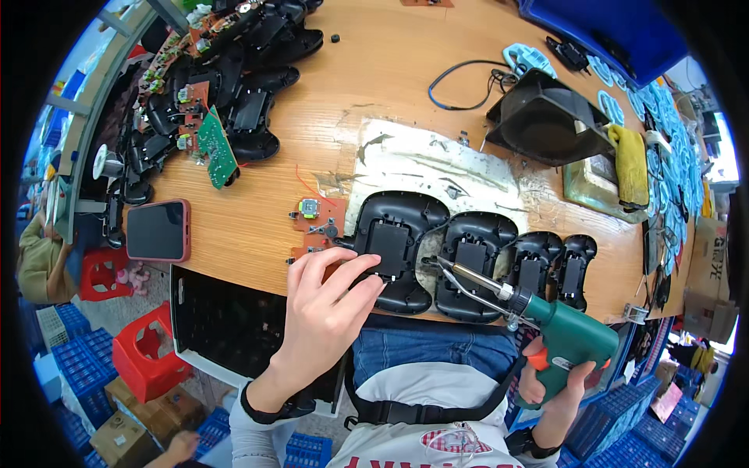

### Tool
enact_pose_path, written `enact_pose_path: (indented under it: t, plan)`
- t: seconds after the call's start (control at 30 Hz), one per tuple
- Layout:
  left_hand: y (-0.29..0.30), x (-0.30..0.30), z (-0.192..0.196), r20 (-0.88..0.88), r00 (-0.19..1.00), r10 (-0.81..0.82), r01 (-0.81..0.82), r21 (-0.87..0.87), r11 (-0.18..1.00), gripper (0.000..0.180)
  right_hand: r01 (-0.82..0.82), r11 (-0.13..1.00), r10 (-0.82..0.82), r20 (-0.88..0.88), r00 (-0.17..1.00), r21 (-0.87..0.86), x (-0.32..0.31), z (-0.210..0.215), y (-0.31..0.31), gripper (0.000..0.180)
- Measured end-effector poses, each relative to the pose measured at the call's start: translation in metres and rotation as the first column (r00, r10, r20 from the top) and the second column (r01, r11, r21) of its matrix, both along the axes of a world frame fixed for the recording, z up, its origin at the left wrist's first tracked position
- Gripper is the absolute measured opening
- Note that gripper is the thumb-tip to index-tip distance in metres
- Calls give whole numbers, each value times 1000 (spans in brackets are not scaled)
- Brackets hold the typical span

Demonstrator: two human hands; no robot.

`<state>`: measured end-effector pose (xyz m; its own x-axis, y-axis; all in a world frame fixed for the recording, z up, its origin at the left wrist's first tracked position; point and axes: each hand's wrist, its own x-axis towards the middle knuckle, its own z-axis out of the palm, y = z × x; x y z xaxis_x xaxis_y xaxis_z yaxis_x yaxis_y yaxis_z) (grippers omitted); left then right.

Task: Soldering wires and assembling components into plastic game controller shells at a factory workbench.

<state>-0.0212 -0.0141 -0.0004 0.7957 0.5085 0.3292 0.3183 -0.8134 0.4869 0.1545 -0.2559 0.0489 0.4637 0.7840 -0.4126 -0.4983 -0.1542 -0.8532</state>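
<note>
My left hand (331, 300) has its thumb and bent fingers on the lower left side of a black game controller half-shell (413, 210), gripping it beside the battery compartment. A red-brown circuit board (324, 218) with a small thumbstick part lies just left of that shell, partly behind my fingers. My right hand (554, 382) is closed round the handle of a green soldering gun (573, 335) with an orange trigger. Its metal tip points left, over the second controller half-shell (476, 265); whether it touches is unclear. Two more half-shells (534, 261) lie in the row to the right.
A pink-cased phone (158, 231) lies at left, below a pile of controller shells (250, 109) and a green circuit board (216, 148). A black fan (546, 117), a yellow cloth (628, 168) and light-blue parts (663, 148) occupy the right. A black tray (226, 327) sits below the table edge.
</note>
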Motion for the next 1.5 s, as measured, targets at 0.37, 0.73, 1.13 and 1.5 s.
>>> enact_pose_path:
  t: [0.37, 0.73, 1.13, 1.5]
  plan:
    - [-4, -2, 4, -4, 1000, -26, 26, -1, 1000, 17, -56, 994, 63, -75, 995, 96, 3, -1, -10, 87]
    - [-76, 28, 81, 297, 955, -2, 106, -333, 937, 40, 104, 954, -57, -169, 984, 281, 7, 8, -39, 86]
    - [-138, 93, 39, -278, 868, -412, 381, -160, 911, 45, 395, 846, -390, -89, 916, 357, 8, -5, -103, 83]
    - [-141, 108, 29, -346, 881, -323, 319, -70, 945, 44, 374, 864, -361, -103, 927, 337, 14, -17, -112, 86]
